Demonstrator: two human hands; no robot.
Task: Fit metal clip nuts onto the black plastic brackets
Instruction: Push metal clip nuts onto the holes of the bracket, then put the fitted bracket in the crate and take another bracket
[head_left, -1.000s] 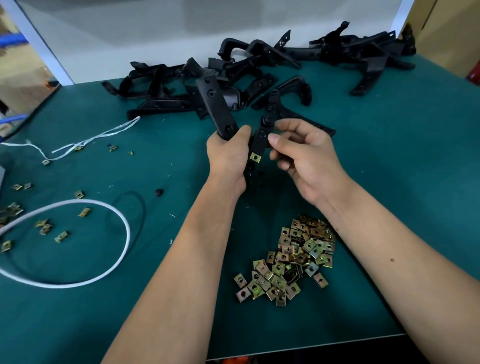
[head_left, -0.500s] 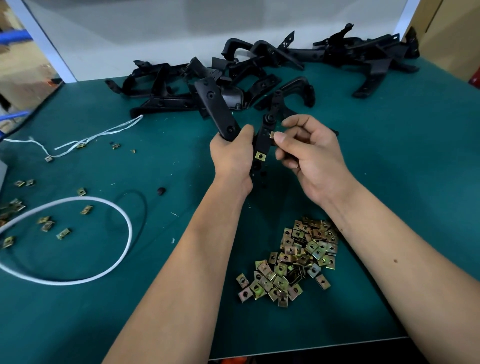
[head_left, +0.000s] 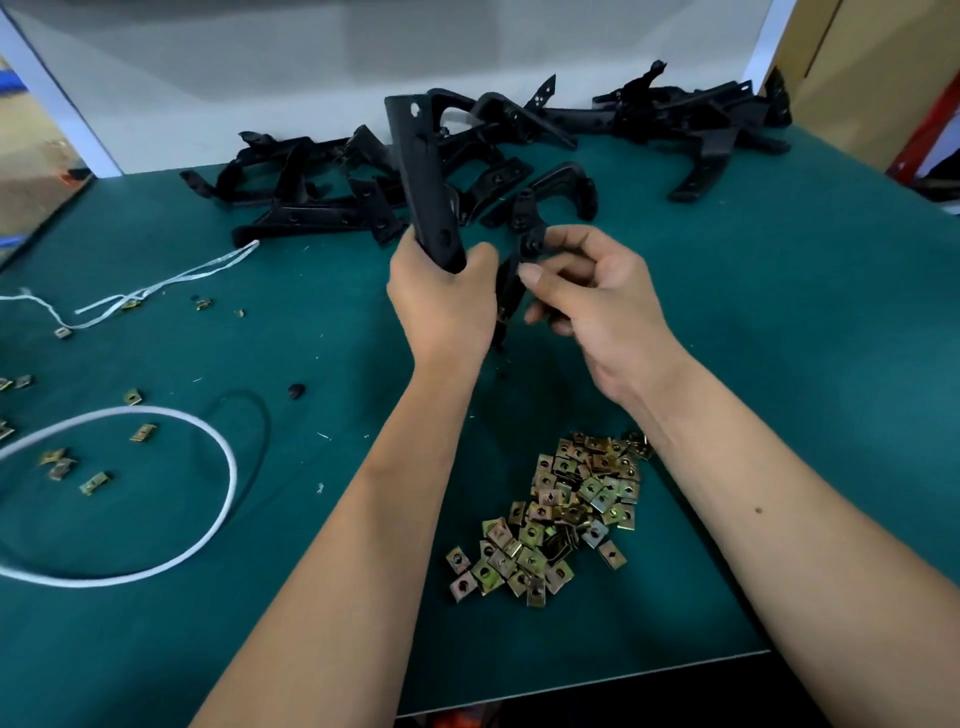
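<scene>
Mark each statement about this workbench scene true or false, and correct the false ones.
1. The left hand grips a black bracket. True.
2. The main clip nut pile lies beside the white cord loop. False: it lies under the right forearm, apart from the loop.
3. The right hand rests flat on the table. False: its fingers curl at the held bracket, above the table.
4. More black brackets lie heaped at the table's far edge. True.
</scene>
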